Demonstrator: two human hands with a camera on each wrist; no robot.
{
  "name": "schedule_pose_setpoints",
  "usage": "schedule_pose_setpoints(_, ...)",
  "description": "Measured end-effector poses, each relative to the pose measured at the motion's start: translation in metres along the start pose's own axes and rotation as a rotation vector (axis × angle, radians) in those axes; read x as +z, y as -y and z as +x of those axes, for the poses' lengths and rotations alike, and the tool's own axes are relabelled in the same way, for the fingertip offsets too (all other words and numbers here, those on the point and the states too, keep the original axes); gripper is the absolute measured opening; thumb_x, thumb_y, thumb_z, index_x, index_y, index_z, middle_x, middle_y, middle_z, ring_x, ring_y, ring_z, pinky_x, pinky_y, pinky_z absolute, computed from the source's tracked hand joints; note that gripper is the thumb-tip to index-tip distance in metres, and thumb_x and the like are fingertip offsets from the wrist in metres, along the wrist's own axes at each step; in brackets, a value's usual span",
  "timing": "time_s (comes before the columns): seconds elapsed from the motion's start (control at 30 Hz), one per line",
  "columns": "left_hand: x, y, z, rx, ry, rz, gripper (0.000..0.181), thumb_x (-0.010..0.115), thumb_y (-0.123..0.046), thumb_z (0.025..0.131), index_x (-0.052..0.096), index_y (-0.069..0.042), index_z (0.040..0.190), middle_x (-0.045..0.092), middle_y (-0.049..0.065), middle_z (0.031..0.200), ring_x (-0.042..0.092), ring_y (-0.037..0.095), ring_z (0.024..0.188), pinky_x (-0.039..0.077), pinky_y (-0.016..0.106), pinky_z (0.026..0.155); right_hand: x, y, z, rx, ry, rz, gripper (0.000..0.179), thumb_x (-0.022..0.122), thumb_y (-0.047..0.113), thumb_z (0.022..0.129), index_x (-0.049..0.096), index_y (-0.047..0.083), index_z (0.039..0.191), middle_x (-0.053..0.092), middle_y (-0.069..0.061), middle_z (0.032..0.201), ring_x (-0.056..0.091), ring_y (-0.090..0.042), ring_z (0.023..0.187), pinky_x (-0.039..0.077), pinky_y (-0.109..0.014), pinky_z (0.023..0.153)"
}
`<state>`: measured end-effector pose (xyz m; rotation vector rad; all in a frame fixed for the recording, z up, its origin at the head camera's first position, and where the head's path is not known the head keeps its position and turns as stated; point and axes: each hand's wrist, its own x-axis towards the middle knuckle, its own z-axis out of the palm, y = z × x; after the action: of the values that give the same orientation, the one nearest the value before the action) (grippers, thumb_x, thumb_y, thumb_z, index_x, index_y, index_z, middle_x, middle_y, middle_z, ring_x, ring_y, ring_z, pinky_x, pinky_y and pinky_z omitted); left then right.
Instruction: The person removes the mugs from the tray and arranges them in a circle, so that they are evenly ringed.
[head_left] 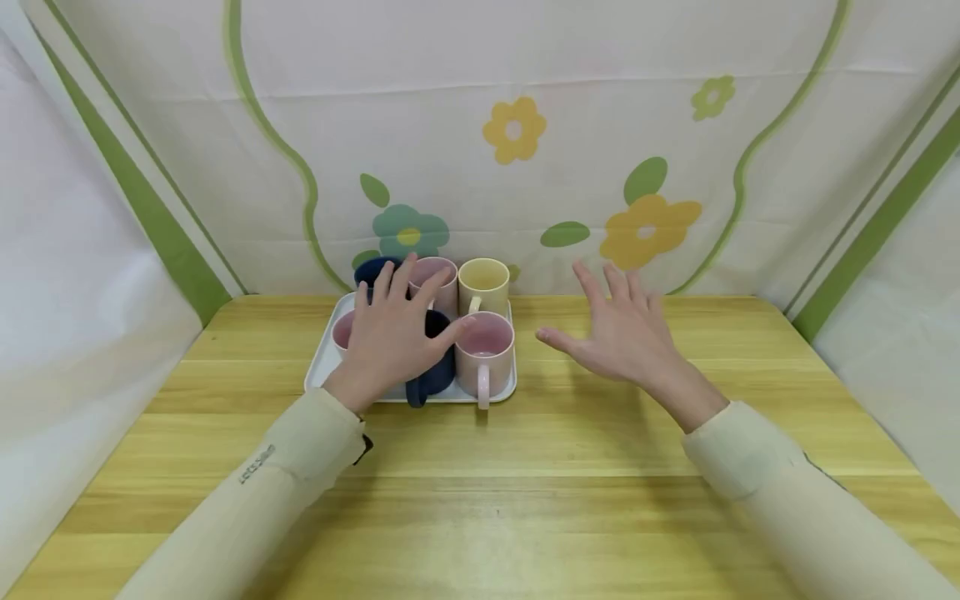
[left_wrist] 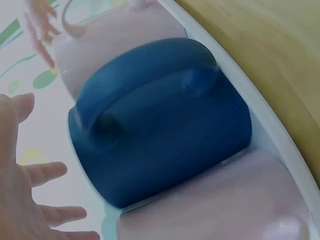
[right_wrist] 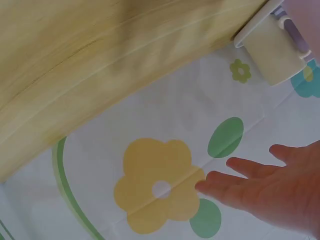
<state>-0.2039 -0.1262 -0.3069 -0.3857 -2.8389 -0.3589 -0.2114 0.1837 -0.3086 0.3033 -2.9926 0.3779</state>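
Observation:
Several mugs stand in two rows on a white tray (head_left: 322,367) left of centre. My left hand (head_left: 393,333) hovers over them with fingers spread, hiding part of the front row. Below it are a navy mug (left_wrist: 170,135) and a pink mug (head_left: 345,329), partly covered. Beside the thumb is another pink mug (head_left: 485,371), its handle facing me. The back row has a dark blue mug (head_left: 371,271), a mauve mug (head_left: 442,287) and a yellow mug (head_left: 487,287). My right hand (head_left: 626,333) is in the air right of the tray, fingers spread, holding nothing.
The tray sits near the far edge of a wooden table (head_left: 480,500). Behind it hangs a white cloth (head_left: 420,125) printed with flowers and leaves. More white cloth (head_left: 75,292) closes off the left side, and the same stands on the right.

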Motion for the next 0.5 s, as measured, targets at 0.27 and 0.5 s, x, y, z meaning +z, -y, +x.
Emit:
schedule_pose_setpoints(0.27, -0.015, 0.027, -0.024, -0.063, -0.108, -0.153, 0.077, 0.058, -0.070, 0.098, 0.051, -0.024, 0.159, 0.036, 0.015, 0.171, 0.032, 0.045, 0.157, 0.024, 0.071, 0.123, 0.001, 0.004, -0.013, -0.027, -0.026, 0.202, 0.102, 0.062, 0.080, 0.090, 0.032, 0.019, 0.167, 0.043, -0.020, 0.164, 0.041, -0.043, 0.150, 0.039, -0.067, 0.116)
schedule_pose_setpoints(0.5, -0.019, 0.067, -0.054, -0.081, -0.211, -0.376, 0.066, 0.065, -0.053, 0.101, 0.055, -0.016, 0.155, 0.044, 0.016, 0.166, 0.039, 0.043, 0.153, 0.031, 0.070, 0.120, 0.005, 0.012, -0.023, -0.039, 0.006, 0.494, 0.069, 0.077, 0.053, 0.095, 0.053, 0.012, 0.144, 0.066, -0.011, 0.138, 0.061, -0.033, 0.133, 0.051, -0.056, 0.109)
